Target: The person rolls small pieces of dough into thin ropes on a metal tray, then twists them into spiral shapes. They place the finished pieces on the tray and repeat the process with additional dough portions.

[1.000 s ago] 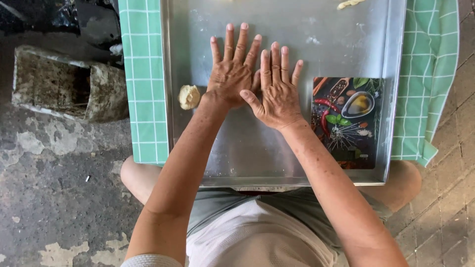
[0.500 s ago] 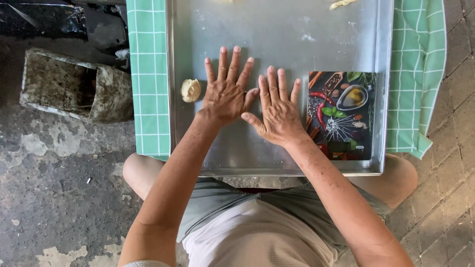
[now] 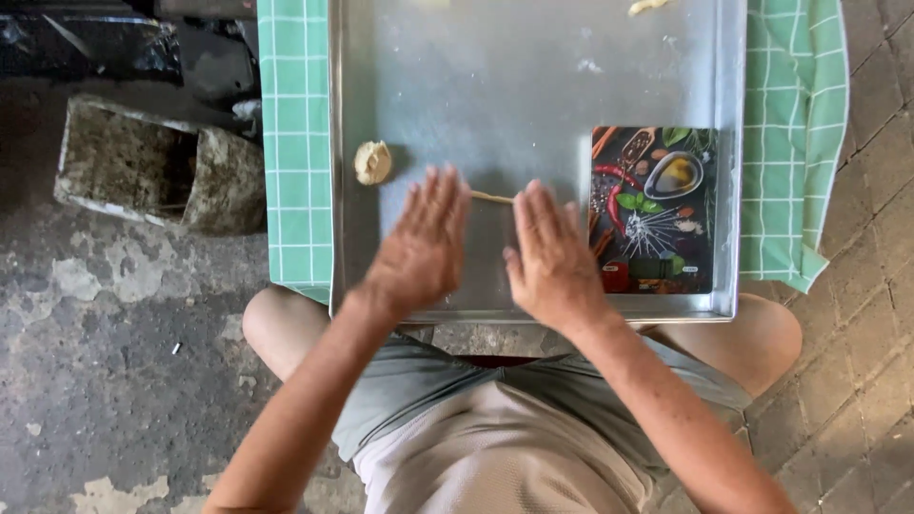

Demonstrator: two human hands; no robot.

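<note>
Centrally, left hand (image 3: 424, 249) and right hand (image 3: 550, 257), both flat, palms down, fingers extended and slightly spread, gripping nothing; a thin dough strand (image 3: 491, 198) lies on the metal tray (image 3: 495, 86) and shows between them, its ends hidden under the fingers. Dough ball (image 3: 372, 162): near the left hand, at the tray's left edge. Printed cutting board (image 3: 654, 209): just beside the right hand. Green checked cloth (image 3: 297, 143): under the tray.
</note>
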